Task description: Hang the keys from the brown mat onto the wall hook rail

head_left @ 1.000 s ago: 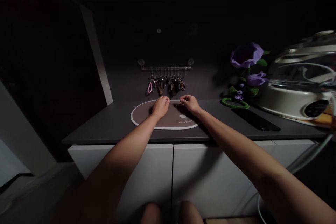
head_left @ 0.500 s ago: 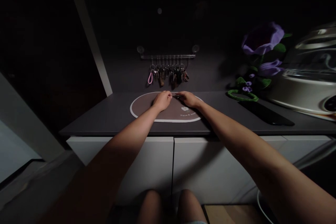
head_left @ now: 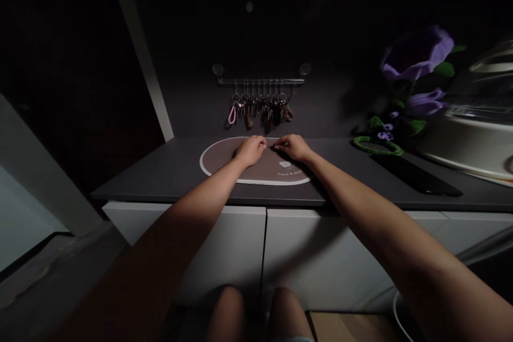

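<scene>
My left hand (head_left: 251, 150) and my right hand (head_left: 294, 147) rest with bunched fingers on the upper edge of an oval brown place mat (head_left: 216, 163) with a white rim. Their fingertips nearly meet above the mat's middle. A small dark item may lie under my right fingertips, but the dim light hides it. Neither hand clearly holds anything. Behind the hands, a wall-mounted clear rail (head_left: 260, 80) carries several bunches of keys (head_left: 260, 112), one with a pink loop.
The dark grey countertop (head_left: 340, 171) sits on white cabinet doors (head_left: 320, 256). To the right are purple artificial flowers (head_left: 417, 56), a green ring (head_left: 377, 146), a black phone (head_left: 417, 175) and a cream appliance with a glass lid (head_left: 473, 141).
My hands have drawn closer together along the mat's upper edge. The whole scene has shifted right and up in view as my head moved.
</scene>
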Demonstrator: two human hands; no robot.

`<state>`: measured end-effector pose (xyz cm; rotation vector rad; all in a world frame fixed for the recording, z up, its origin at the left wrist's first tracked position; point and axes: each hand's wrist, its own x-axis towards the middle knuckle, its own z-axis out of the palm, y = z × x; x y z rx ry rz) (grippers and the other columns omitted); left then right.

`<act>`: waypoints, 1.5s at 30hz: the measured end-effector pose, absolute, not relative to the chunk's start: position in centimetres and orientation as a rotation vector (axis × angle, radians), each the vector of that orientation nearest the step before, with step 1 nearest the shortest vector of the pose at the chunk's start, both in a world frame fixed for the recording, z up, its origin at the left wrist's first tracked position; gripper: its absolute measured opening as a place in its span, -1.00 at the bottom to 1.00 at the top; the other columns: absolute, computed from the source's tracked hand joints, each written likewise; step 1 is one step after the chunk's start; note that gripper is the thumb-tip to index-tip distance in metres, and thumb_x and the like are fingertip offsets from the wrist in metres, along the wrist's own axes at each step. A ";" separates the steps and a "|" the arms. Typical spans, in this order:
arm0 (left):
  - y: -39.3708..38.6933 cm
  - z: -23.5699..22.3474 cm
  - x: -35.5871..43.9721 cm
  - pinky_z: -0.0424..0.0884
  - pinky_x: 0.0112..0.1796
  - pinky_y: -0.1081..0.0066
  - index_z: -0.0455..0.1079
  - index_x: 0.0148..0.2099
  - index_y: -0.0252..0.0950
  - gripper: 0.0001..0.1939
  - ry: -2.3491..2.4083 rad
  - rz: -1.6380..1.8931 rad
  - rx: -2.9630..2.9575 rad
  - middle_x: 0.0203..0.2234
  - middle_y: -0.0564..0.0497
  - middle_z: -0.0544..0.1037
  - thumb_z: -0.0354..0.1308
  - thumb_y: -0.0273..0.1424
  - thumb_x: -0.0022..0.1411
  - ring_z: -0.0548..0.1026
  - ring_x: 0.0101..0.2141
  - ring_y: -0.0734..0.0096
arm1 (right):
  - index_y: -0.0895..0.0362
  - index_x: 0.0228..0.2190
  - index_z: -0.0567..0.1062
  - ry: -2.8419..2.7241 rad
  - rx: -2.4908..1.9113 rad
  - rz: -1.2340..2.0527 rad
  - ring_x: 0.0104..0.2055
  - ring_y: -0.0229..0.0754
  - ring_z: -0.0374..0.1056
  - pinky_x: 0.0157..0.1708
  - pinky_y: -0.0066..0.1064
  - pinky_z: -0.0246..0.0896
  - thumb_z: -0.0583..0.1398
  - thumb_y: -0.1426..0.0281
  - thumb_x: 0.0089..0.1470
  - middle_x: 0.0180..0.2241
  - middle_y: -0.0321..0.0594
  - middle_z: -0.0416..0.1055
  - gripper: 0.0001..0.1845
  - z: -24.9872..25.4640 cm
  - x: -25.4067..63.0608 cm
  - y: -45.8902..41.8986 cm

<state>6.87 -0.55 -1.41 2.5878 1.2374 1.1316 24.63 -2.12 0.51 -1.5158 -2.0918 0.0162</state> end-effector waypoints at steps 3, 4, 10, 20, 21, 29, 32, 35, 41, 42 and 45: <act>-0.6 -1.4 6.9 0.26 -0.26 0.42 0.40 -0.31 -0.30 -0.87 1.230 1.144 2.559 -0.39 -0.02 0.46 0.03 -0.44 0.11 0.36 -0.34 0.41 | 0.13 -0.38 0.56 -1.939 -1.471 0.186 -0.29 -0.22 0.38 -0.29 -0.46 0.18 0.23 0.31 -0.12 -0.35 -0.22 0.51 -0.79 0.4 24.6 -2.0; -0.6 -1.4 6.9 0.26 -0.26 0.41 0.41 -0.31 -0.29 -0.87 1.228 1.148 2.552 -0.38 -0.02 0.46 0.04 -0.43 0.10 0.36 -0.33 0.40 | 0.15 -0.40 0.56 -1.887 -1.440 0.261 -0.32 -0.22 0.37 -0.32 -0.46 0.19 0.24 0.31 -0.15 -0.37 -0.21 0.51 -0.78 0.3 24.6 -1.9; -0.7 -1.2 7.0 0.25 -0.22 0.40 0.41 -0.29 -0.29 -0.86 1.183 1.177 2.535 -0.37 -0.02 0.47 0.05 -0.39 0.12 0.37 -0.28 0.38 | 0.23 -0.49 0.54 -1.641 -1.180 0.722 -0.48 -0.31 0.31 -0.42 -0.47 0.19 0.31 0.28 -0.30 -0.51 -0.23 0.48 -0.72 0.3 24.0 -2.1; -0.9 -0.6 7.1 0.24 -0.26 0.43 0.35 -0.36 -0.32 -0.84 1.044 1.318 2.527 -0.42 -0.01 0.43 -0.05 -0.43 0.18 0.34 -0.32 0.41 | 0.21 -0.52 0.52 -1.452 -0.969 1.028 -0.45 -0.31 0.33 -0.32 -0.42 0.22 0.37 0.33 -0.39 -0.51 -0.24 0.47 -0.71 0.6 23.3 -2.8; -0.9 -0.6 7.2 0.24 -0.26 0.43 0.34 -0.36 -0.32 -0.84 1.034 1.338 2.515 -0.43 0.00 0.43 -0.06 -0.44 0.18 0.33 -0.33 0.42 | 0.21 -0.51 0.52 -1.443 -0.950 1.052 -0.45 -0.32 0.33 -0.32 -0.43 0.22 0.37 0.33 -0.39 -0.51 -0.24 0.47 -0.71 0.6 23.3 -2.8; -0.9 -0.3 7.3 0.23 -0.30 0.45 0.28 -0.39 -0.32 -0.85 0.987 1.470 2.376 -0.50 0.04 0.38 -0.08 -0.46 0.18 0.32 -0.39 0.45 | 0.18 -0.50 0.50 -1.406 -0.871 1.110 -0.49 -0.37 0.27 -0.46 -0.50 0.12 0.36 0.28 -0.34 -0.52 -0.28 0.44 -0.71 0.3 23.3 -2.5; -1.0 -0.3 7.3 0.23 -0.32 0.46 0.27 -0.40 -0.32 -0.86 0.970 1.494 2.337 -0.50 0.04 0.38 -0.07 -0.45 0.18 0.32 -0.40 0.46 | 0.18 -0.51 0.49 -1.413 -0.871 1.108 -0.50 -0.38 0.25 -0.46 -0.50 0.09 0.36 0.29 -0.35 -0.52 -0.30 0.42 -0.71 0.3 23.3 -2.5; -1.0 -0.4 7.4 0.23 -0.34 0.46 0.28 -0.39 -0.32 -0.84 0.956 1.513 2.317 -0.49 0.04 0.39 -0.07 -0.41 0.18 0.32 -0.41 0.47 | 0.17 -0.49 0.48 -1.433 -0.872 1.084 -0.49 -0.39 0.23 -0.45 -0.50 0.09 0.35 0.29 -0.34 -0.51 -0.31 0.41 -0.71 0.2 23.2 -2.5; -1.4 -0.3 7.5 0.25 -0.31 0.46 0.28 -0.38 -0.31 -0.84 0.933 1.506 2.372 -0.45 0.02 0.40 -0.07 -0.39 0.19 0.34 -0.37 0.46 | 0.17 -0.50 0.44 -1.423 -0.808 1.017 -0.49 -0.41 0.21 -0.40 -0.51 0.11 0.34 0.24 -0.37 -0.54 -0.37 0.35 -0.65 0.2 23.0 -2.9; -1.5 -0.3 7.5 0.26 -0.29 0.45 0.29 -0.36 -0.31 -0.84 0.939 1.501 2.385 -0.43 0.02 0.40 -0.07 -0.40 0.19 0.34 -0.35 0.45 | 0.17 -0.50 0.43 -1.419 -0.802 1.010 -0.49 -0.41 0.21 -0.38 -0.51 0.12 0.34 0.23 -0.38 -0.54 -0.38 0.34 -0.64 0.3 23.0 -3.0; -1.6 -0.4 7.5 0.27 -0.26 0.43 0.30 -0.34 -0.31 -0.85 0.984 1.462 2.408 -0.39 -0.01 0.41 -0.07 -0.40 0.19 0.35 -0.33 0.44 | 0.17 -0.50 0.41 -1.380 -0.806 0.980 -0.45 -0.39 0.23 -0.33 -0.49 0.15 0.34 0.19 -0.40 -0.52 -0.37 0.34 -0.60 0.6 23.2 -3.2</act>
